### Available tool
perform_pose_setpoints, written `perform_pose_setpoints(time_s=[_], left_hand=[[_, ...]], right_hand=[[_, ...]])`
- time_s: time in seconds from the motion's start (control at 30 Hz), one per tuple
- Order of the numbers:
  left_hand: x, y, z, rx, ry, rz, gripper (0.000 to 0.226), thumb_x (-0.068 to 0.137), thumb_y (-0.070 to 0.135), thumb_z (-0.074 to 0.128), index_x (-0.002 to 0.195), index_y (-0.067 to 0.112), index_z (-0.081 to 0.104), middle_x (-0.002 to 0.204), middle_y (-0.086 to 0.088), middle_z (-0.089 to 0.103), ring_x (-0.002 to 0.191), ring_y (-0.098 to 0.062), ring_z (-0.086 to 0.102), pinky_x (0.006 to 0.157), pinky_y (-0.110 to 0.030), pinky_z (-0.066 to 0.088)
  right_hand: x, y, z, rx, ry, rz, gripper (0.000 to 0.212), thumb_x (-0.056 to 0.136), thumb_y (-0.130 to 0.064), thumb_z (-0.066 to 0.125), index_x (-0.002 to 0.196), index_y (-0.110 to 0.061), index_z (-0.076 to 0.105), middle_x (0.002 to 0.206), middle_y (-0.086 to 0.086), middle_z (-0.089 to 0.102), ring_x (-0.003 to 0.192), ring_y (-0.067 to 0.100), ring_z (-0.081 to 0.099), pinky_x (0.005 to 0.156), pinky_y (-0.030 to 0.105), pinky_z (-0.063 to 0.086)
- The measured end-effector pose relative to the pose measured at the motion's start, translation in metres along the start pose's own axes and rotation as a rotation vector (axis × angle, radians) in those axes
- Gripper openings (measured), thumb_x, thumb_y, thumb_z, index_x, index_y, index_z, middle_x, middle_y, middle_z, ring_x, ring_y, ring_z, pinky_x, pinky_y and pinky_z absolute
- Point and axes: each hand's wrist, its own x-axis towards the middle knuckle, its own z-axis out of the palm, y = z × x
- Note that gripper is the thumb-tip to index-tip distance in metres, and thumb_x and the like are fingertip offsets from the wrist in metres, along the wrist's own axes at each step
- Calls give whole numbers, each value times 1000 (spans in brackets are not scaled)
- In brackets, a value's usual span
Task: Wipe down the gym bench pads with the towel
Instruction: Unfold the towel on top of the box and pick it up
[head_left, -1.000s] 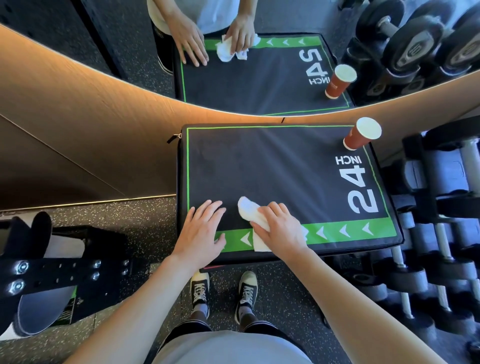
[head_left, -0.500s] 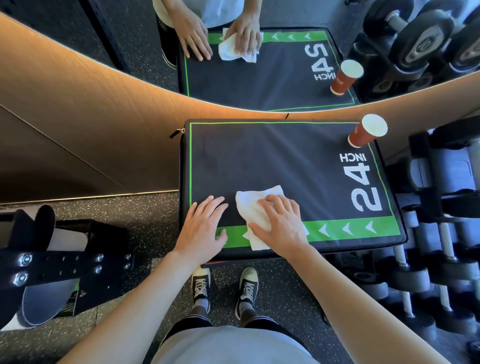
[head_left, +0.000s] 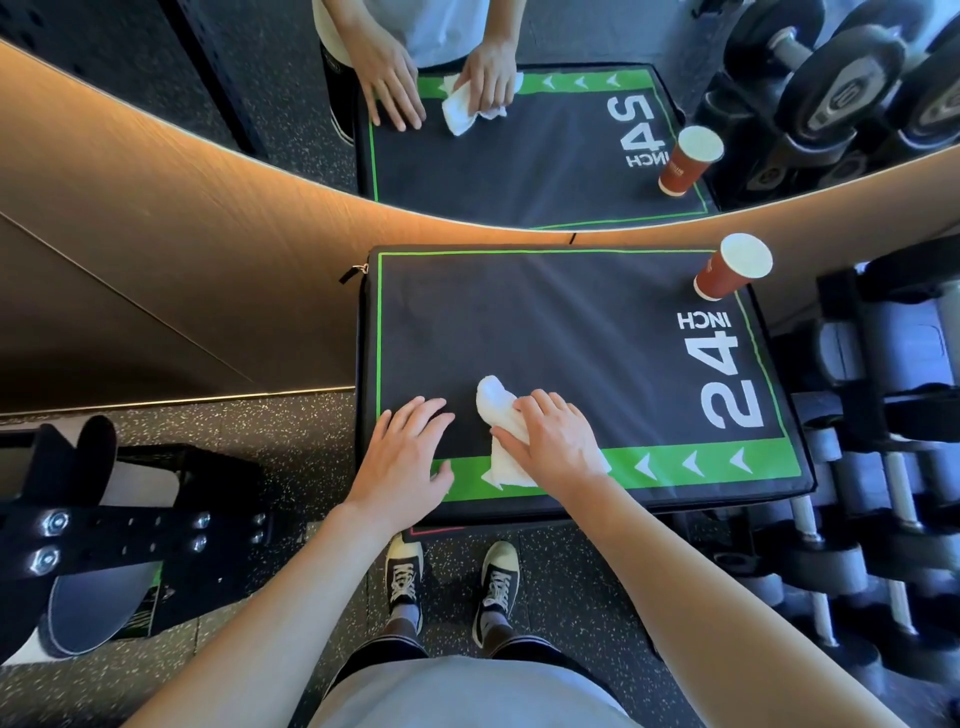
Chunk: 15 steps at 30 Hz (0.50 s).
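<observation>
A black pad with a green border and "24 INCH" printed on it stands in front of me. A small white towel lies bunched on its near part, over the green strip. My right hand presses on the towel with its fingers laid over the cloth. My left hand rests flat on the pad's near left corner, fingers spread, just left of the towel and holding nothing.
A red paper cup stands on the pad's far right corner. A dumbbell rack lines the right side. A wall mirror rises behind the pad. Black equipment sits at the left on the speckled floor.
The towel was spread wider half a second ago and is now bunched narrower under my right hand, which slid slightly back and left. My left hand stayed in place.
</observation>
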Motion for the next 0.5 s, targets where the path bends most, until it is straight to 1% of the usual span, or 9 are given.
perform_pose_setpoints(time_s=[0.17, 0.27, 0.33, 0.4, 0.5], left_hand=[[5, 6, -5, -32, 12, -18, 58, 95, 28, 64, 151, 20, 52, 156, 4, 45, 150, -21, 37, 122, -54, 35], [7, 10, -6, -37, 39, -13, 56, 93, 26, 66, 148, 19, 55, 152, 3, 49, 145, -21, 43, 118, -53, 39], [8, 15, -6, -42, 50, -16, 55, 92, 25, 66, 146, 20, 56, 149, 4, 51, 142, -21, 45, 117, -53, 40], [9, 20, -5, -41, 50, -20, 54, 92, 24, 66, 146, 19, 57, 147, 4, 52, 141, -21, 47, 117, -52, 41], [7, 27, 0, -33, 45, -25, 53, 93, 23, 66, 145, 19, 58, 146, 4, 54, 139, -21, 48, 116, -50, 42]], right_hand=[[5, 3, -8, -15, 49, 3, 50, 96, -62, 50, 88, -15, 66, 77, -3, 60, 69, 27, 57, 70, 41, 41], [7, 8, -10, 4, 59, 11, 52, 96, -61, 49, 75, -15, 62, 68, -3, 56, 63, 27, 54, 67, 39, 39], [5, 13, -10, -7, 58, 8, 52, 94, -59, 49, 71, -15, 60, 66, -3, 53, 61, 27, 53, 64, 38, 39], [1, 17, -8, -34, 54, -17, 49, 93, -58, 50, 76, -14, 63, 71, -2, 55, 66, 27, 54, 66, 39, 41], [-13, 20, -7, -66, 17, -44, 46, 94, -58, 50, 95, -14, 67, 89, 0, 58, 82, 29, 55, 76, 42, 43]])
